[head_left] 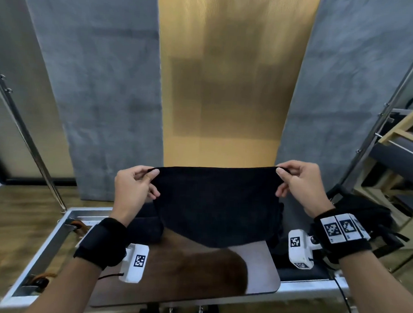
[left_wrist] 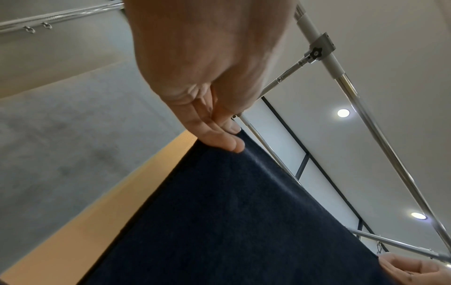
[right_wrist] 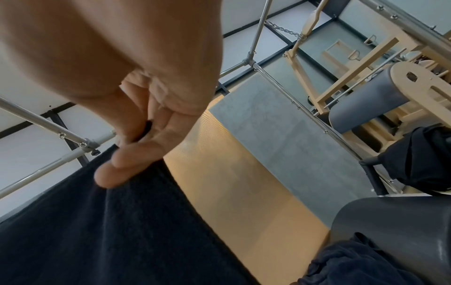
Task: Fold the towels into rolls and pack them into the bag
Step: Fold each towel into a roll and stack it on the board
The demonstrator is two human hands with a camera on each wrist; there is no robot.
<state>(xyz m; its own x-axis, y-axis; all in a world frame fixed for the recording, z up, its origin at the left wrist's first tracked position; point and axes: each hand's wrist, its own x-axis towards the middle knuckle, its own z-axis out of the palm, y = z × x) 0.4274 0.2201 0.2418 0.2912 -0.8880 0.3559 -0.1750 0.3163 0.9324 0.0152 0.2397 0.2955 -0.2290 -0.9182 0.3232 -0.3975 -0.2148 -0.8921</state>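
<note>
a dark navy towel (head_left: pixel 216 204) hangs spread in the air above a brown bench (head_left: pixel 195 279), its lower edge sagging just over the top. the left hand (head_left: pixel 133 191) pinches the towel's upper left corner between thumb and fingers (left_wrist: pixel 227 142), and the right hand (head_left: pixel 301 184) pinches the upper right corner the same way. a black bag (head_left: pixel 363 217) sits to the right, beside the bench.

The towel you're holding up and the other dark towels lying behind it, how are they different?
The held towel hangs spread flat between the left hand and right hand; the towel pile on the right lies crumpled. The held towel is lifted above the wooden board; the pile rests low, with no hand on it. Both look dark, nearly black.
</note>
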